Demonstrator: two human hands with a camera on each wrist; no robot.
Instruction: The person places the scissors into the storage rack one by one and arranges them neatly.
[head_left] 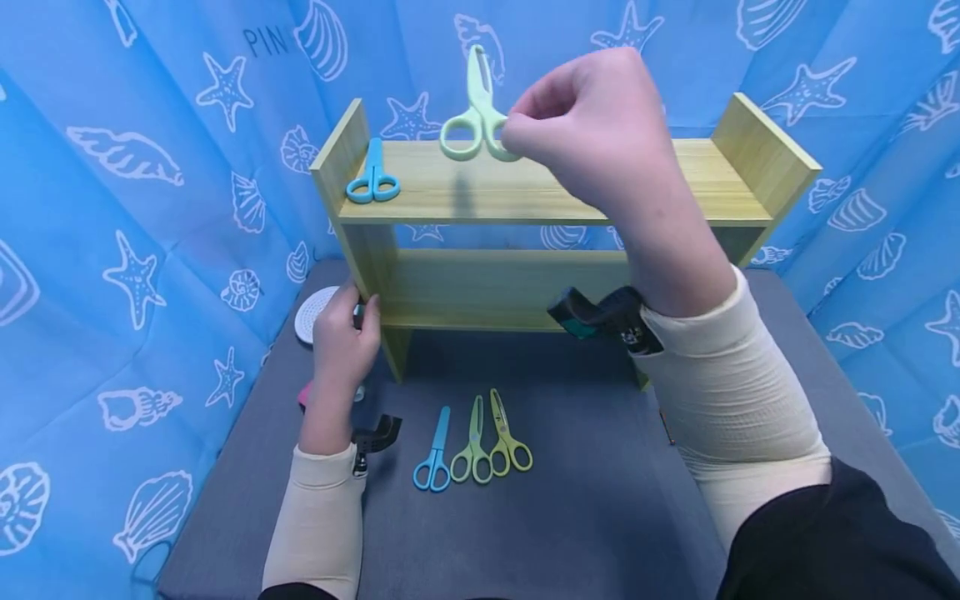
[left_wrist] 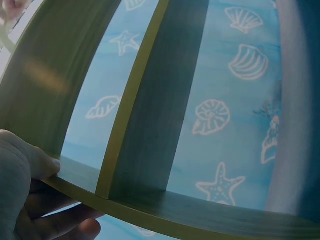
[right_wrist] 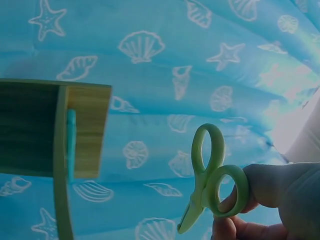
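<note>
My right hand (head_left: 600,125) pinches one finger loop of light green scissors (head_left: 477,104), held blades up above the top shelf (head_left: 555,187). The same scissors (right_wrist: 205,180) show in the right wrist view, between thumb and fingers. My left hand (head_left: 347,333) grips the left side panel of the wooden shelf unit; in the left wrist view its thumb (left_wrist: 42,162) lies along the panel's edge and its fingers are behind. Blue scissors (head_left: 372,175) lie at the left end of the top shelf.
On the grey table (head_left: 585,517) before the shelf unit lie blue scissors (head_left: 432,454), green scissors (head_left: 472,450) and yellow-green scissors (head_left: 510,442). A white perforated disc (head_left: 307,317) sits behind my left hand. A blue shell-patterned curtain (head_left: 172,250) hangs around the table.
</note>
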